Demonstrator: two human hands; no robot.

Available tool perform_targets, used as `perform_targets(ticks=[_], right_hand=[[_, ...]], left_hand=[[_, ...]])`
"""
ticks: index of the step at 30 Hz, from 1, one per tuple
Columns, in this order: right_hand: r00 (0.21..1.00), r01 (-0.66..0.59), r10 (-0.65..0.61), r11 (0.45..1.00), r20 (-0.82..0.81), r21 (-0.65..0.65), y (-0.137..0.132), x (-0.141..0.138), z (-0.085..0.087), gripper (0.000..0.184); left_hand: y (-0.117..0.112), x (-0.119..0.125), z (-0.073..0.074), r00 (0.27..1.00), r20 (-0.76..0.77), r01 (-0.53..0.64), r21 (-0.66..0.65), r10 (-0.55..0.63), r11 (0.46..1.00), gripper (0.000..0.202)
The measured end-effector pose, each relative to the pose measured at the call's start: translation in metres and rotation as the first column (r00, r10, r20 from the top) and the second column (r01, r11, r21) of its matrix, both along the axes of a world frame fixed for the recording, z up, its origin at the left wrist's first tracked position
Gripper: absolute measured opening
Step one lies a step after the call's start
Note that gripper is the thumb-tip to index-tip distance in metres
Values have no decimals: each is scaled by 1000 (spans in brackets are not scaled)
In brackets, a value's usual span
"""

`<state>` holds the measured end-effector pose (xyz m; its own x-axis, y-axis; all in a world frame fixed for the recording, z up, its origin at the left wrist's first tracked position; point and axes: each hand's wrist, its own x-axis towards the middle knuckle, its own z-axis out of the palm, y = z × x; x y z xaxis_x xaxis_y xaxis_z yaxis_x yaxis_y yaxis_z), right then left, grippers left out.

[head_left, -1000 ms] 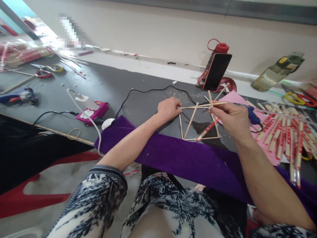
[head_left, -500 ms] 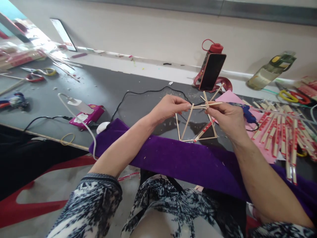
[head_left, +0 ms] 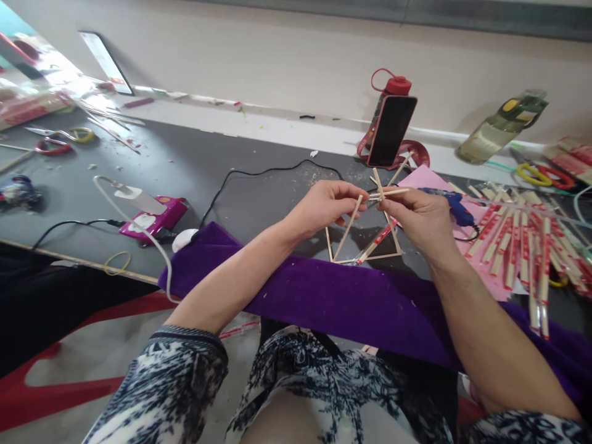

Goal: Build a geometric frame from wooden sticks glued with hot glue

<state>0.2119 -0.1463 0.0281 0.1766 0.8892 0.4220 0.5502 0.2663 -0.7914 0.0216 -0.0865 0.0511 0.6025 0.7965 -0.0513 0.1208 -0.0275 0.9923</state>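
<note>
A frame of thin wooden sticks (head_left: 358, 237) stands on the dark table (head_left: 194, 166), just beyond a purple cloth (head_left: 324, 296). My left hand (head_left: 324, 206) pinches the frame's upper sticks from the left. My right hand (head_left: 419, 219) pinches a loose wooden stick (head_left: 393, 192) that lies level across the top of the frame. The two hands' fingertips nearly meet above the frame.
A heap of wrapped chopsticks (head_left: 522, 246) lies on pink paper (head_left: 428, 180) at the right, with a blue glue gun (head_left: 451, 203) beside my right hand. A phone (head_left: 391, 131) leans on a red-capped bottle. A black cable, pink power strip (head_left: 155, 216) and scissors (head_left: 55, 140) lie left.
My left hand has moved right from the frame's left corner up to its top, close to my right hand. The view has shifted slightly.
</note>
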Motion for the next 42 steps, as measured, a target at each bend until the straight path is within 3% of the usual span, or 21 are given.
perform_targets(ticks=[7, 12, 15, 18, 21, 25, 30, 42], right_hand=[[1000, -3, 3, 1000, -29, -7, 1, -1, 0, 20], [999, 0, -1, 1000, -37, -11, 1, -1, 0, 19], [999, 7, -8, 1000, -39, -9, 1, -1, 0, 19], [999, 7, -8, 1000, -36, -12, 1, -1, 0, 19], [999, 3, -4, 1000, -33, -14, 1, -1, 1, 20], [1000, -5, 5, 1000, -29, -6, 1, -1, 0, 19], [999, -29, 29, 1000, -34, 0, 1, 1, -1, 21], [999, -37, 37, 999, -21, 24, 1, 1, -1, 20]], left_hand=[[7, -12, -4, 996, -36, -74, 221, 84, 972, 27], [23, -15, -17, 962, -165, -115, 473, 216, 873, 25], [28, -16, -24, 932, -241, -99, 550, 271, 829, 25], [26, -17, -22, 960, -185, -100, 473, 210, 875, 23], [18, -17, -14, 992, -74, -80, 250, 101, 965, 24], [10, -14, -5, 998, 37, -57, 94, 54, 994, 28], [6, -4, -6, 997, 73, -37, 93, 31, 995, 26], [6, 8, -7, 998, 60, -23, 230, 9, 973, 16]])
